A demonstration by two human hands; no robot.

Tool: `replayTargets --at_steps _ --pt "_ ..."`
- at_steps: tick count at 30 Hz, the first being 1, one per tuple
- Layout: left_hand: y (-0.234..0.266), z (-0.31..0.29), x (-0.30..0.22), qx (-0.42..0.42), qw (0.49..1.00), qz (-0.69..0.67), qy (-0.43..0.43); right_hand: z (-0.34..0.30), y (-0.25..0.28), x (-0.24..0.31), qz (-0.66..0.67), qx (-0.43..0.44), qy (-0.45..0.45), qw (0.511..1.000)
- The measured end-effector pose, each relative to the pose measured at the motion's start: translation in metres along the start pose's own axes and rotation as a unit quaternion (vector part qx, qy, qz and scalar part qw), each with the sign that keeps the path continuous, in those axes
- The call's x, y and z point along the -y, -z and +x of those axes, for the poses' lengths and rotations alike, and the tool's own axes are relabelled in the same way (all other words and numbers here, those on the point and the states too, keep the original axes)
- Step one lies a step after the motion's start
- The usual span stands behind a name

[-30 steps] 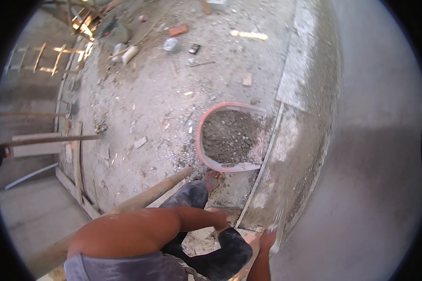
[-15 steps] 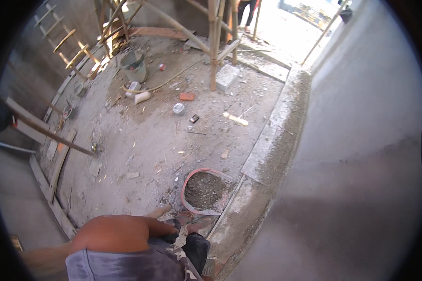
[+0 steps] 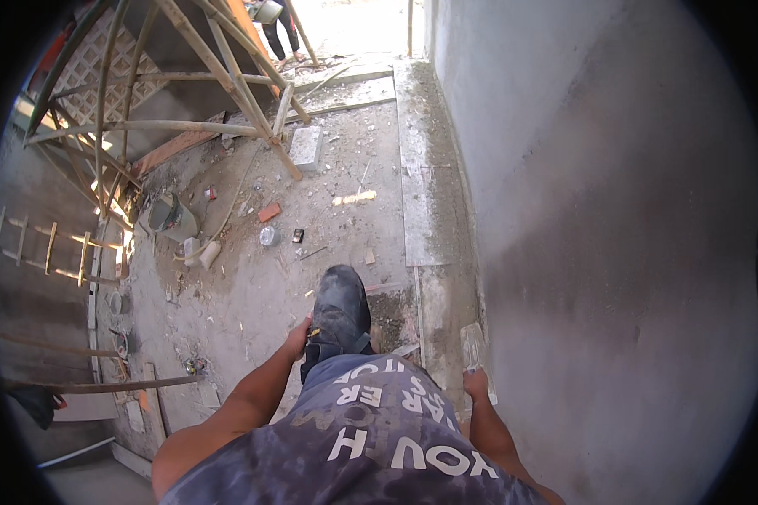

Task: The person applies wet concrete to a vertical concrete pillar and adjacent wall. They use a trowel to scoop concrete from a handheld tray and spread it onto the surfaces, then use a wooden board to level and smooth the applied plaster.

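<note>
My right hand (image 3: 476, 383) is closed on the handle of a plastering trowel (image 3: 472, 343). The trowel's long flat plate lies along the narrow mortar strip at the foot of the grey wall (image 3: 581, 252). My left hand (image 3: 299, 338) is against the side of my bent, dark-trousered knee (image 3: 342, 307); its fingers are mostly hidden by the leg. A small yellow spot shows beside that hand, too small to name. Past the knee, part of the dark mortar heap (image 3: 387, 307) can be seen, the rest covered by my leg and shirt.
Pale boards (image 3: 413, 194) edge the mortar strip. A bamboo scaffold (image 3: 253, 109), a pale block (image 3: 306, 148), a red brick (image 3: 269, 211), a bucket (image 3: 173, 215) and a hose (image 3: 236, 210) are farther off. Another person's legs (image 3: 280, 38) show at the far opening.
My view has swung, so the floor objects sit farther left. My arms have come into clearer view, my knee now covers much of the mortar heap, and the trowel shows by the wall.
</note>
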State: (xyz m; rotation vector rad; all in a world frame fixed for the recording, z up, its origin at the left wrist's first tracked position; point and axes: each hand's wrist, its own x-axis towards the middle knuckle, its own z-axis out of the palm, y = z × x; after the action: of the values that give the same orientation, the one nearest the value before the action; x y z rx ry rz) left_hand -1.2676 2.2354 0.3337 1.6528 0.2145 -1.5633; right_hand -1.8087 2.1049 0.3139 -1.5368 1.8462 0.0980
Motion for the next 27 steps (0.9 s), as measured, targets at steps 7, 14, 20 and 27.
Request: replayTargets --at_steps 7,14,20,27 --pt "0.008 0.065 -0.033 0.064 0.937 0.327 -0.107 0.034 -0.045 -0.018 0.032 0.009 -0.029 0.999" --pt "-0.018 0.162 -0.198 0.05 0.892 0.443 0.072 0.019 -0.098 0.031 0.017 0.045 -0.148 0.988" --pt "-0.088 0.408 -0.481 0.221 0.457 0.82 -0.264 -0.035 -0.138 0.16 -0.217 0.1 -0.191 0.952" --pt "-0.282 0.502 -0.682 0.107 0.742 0.618 -0.237 -0.021 -0.148 0.348 -0.013 0.118 -0.523 0.844"
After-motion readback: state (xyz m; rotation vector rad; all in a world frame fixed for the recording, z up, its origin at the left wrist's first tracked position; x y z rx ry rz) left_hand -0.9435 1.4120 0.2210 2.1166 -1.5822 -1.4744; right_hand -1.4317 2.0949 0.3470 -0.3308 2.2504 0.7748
